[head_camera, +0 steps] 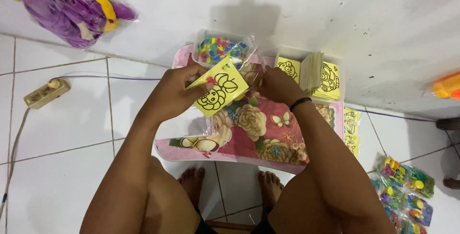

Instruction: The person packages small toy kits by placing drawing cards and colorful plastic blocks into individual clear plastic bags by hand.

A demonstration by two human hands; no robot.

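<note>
My left hand holds a yellow card with a black line drawing, tilted above a small pink flowered table. A small red piece sits at my left fingertips on the card's upper edge. My right hand, with a dark band on its wrist, pinches a clear plastic sleeve at the card's right corner. Behind the hands stands a clear tub of small coloured pieces.
A clear box of more yellow drawing cards stands at the table's far right by the white wall. Packed colourful bags lie on the tiled floor at right, a power strip at left, a bagged purple toy at top left.
</note>
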